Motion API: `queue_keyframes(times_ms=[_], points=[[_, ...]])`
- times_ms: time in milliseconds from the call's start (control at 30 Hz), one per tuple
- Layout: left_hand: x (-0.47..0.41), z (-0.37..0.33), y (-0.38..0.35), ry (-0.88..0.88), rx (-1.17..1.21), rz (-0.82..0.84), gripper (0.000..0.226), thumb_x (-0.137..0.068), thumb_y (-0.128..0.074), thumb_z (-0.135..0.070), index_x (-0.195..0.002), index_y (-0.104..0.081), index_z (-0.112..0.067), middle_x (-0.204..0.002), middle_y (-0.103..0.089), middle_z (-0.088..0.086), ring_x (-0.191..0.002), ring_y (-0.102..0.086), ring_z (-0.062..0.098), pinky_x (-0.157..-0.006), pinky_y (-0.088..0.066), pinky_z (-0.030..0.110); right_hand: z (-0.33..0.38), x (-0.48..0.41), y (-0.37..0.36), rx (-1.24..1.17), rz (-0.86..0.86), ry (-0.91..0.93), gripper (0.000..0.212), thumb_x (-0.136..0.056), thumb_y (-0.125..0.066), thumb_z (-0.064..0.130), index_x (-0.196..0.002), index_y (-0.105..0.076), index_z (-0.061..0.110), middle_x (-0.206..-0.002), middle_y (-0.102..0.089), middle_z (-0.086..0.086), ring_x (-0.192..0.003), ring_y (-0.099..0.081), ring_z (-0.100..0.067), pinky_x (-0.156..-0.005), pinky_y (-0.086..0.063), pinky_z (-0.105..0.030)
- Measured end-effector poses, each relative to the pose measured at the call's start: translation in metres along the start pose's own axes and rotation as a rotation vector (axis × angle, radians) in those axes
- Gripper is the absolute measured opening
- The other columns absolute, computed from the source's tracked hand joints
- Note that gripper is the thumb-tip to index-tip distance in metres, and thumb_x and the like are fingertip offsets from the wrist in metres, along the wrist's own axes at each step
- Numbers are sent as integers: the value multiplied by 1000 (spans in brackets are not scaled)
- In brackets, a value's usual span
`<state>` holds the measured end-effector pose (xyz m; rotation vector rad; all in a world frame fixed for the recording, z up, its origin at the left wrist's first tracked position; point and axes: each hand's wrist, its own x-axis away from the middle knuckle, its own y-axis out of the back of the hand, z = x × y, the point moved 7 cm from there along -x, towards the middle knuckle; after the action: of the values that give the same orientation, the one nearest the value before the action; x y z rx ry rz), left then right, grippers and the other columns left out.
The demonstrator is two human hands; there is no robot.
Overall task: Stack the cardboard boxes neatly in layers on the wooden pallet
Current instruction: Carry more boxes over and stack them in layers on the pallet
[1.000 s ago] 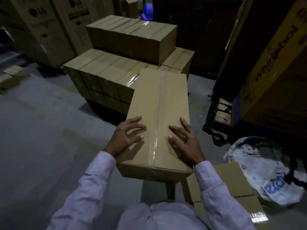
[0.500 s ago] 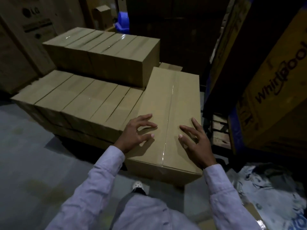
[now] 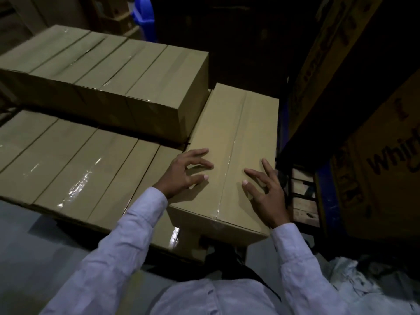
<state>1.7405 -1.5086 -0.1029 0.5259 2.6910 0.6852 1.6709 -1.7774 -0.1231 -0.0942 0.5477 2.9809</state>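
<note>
Dim storage room, light weak and patchy. Grey concrete floor [image 3: 34,258] at lower left. Tall printed cartons [image 3: 386,178] along the right (lettering cut off by the frame edge). Blue plastic item [image 3: 145,17] far back, top. Crumpled white sheeting [image 3: 363,283] at lower right.

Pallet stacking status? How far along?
Done: a lower row of boxes sits edge to edge, with an upper row stacked behind it. In hand: the left hand and right hand press on a box at the upper row's right end; its near end looks to overhang. Left: likely push it home, then cover the bare lower row.
</note>
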Motion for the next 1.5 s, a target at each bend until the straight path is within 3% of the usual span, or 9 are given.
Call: queue_keyframes(times_ms=[267, 400, 567, 667, 767, 833, 900, 1000, 1500], points=[[-136, 83, 41, 132, 53, 37, 45, -78, -78, -25, -123, -79, -23, -161, -50, -12, -151, -43, 14, -121, -39, 56, -37, -170, -33, 5, 44, -48, 30, -94, -82, 36, -121, -77, 48, -169, -26, 33, -155, -33, -2, -122, -43, -49], [-190, 131, 69, 184, 52, 2, 51, -77, -72, -6, -124, -78, -21, -159, -53, -8, -151, -45, 20, -118, -41, 61, -50, -243, -59, 6, 25, -25, 30, -95, -82, 35, -122, -76, 48, -170, -24, 32, -157, -28, -1, -125, -39, -50], [-181, 179, 90, 361, 296, -484, 27, -90, -72, 6, -116, -76, -2, -134, -70, 12, -126, -68, 34, -93, -63, 55, -83, -274, -90, -22, 78, -76, 37, -96, -82, 24, -131, -76, 35, -175, -19, 21, -159, -23, 2, -127, -37, -43], [-125, 193, 86, 550, 153, -928, 34, -90, -70, 9, -108, -80, -17, -121, -75, -3, -111, -74, 23, -84, -66, 45, -93, -257, -91, 52, 102, -43, 51, -98, -80, 28, -147, -65, 33, -177, -11, 20, -161, -18, 0, -129, -31, -39], [-70, 209, 65, 745, -8, -1111, 30, -82, -71, -25, -110, -76, -35, -113, -72, -13, -107, -69, 19, -89, -62, 50, -90, -234, -89, 74, 127, -108, 70, -100, -74, 40, -162, -42, 39, -177, -7, 18, -159, -15, 1, -123, -32, -30], [-48, 224, 44, 900, 178, -1116, 36, -79, -76, -53, -110, -73, -36, -110, -74, -11, -103, -70, 18, -92, -62, 51, -88, -215, -89, 37, 151, -172, 79, -99, -76, 43, -165, -33, 43, -177, -14, 9, -155, -19, 2, -115, -34, -16], [-40, 228, 25, 986, 429, -1122, 45, -77, -82, -66, -109, -73, -36, -109, -75, -8, -101, -74, 21, -83, -66, 48, -88, -200, -92, 28, 198, -180, 87, -94, -80, 51, -163, -28, 55, -174, -20, 9, -159, -25, -12, -121, -39, -32], [-44, 223, 15, 973, 569, -1084, 47, -86, -85, -50, -126, -71, -28, -120, -72, 0, -102, -75, 26, -67, -66, 35, -91, -188, -100, 109, 299, -188, 98, -83, -86, 59, -160, -25, 62, -177, -10, 10, -163, -17, -16, -126, -33, -48], [-114, 253, 31, 902, 552, -988, 69, -95, -77, -47, -155, -54, -21, -135, -69, 4, -111, -73, 24, -86, -67, 41, -89, -267, -110, 212, 324, -131, 97, -88, -88, 36, -167, -32, 41, -179, -4, -11, -165, -12, -25, -121, -23, -31]])
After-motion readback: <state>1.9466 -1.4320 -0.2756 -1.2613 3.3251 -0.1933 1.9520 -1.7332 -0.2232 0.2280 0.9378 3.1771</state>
